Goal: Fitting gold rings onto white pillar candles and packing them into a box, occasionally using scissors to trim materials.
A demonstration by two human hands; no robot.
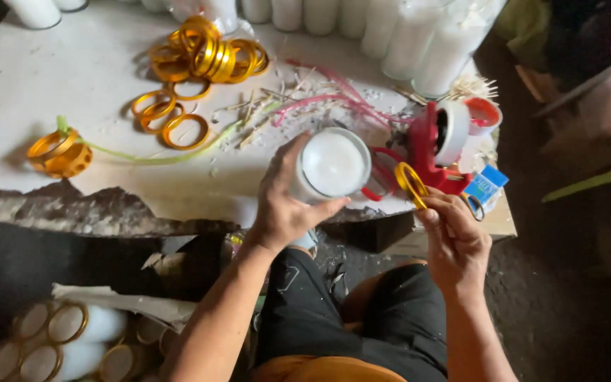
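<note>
Head view shows a white wax candle in a round glass jar [332, 167] at centre frame, upright with its open top facing the camera, gripped around its side by the left hand [284, 205]. Just right of it, the right hand [454, 237] pinches a gold metal ring [410, 184], tilted on edge, level with the jar's rim and nearer than the loose gold rings [199, 56] on the white table [51, 78] at upper left. A red tape dispenser [436, 145] stands behind.

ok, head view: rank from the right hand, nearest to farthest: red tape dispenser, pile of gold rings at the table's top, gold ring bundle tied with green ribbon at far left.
From the right hand, which holds a gold ring in its fingers:
1. Red tape dispenser, just above the hand at the table's right edge.
2. Pile of gold rings, up and left, near the table's far side.
3. Ribbon-tied ring bundle, far left edge.
</note>
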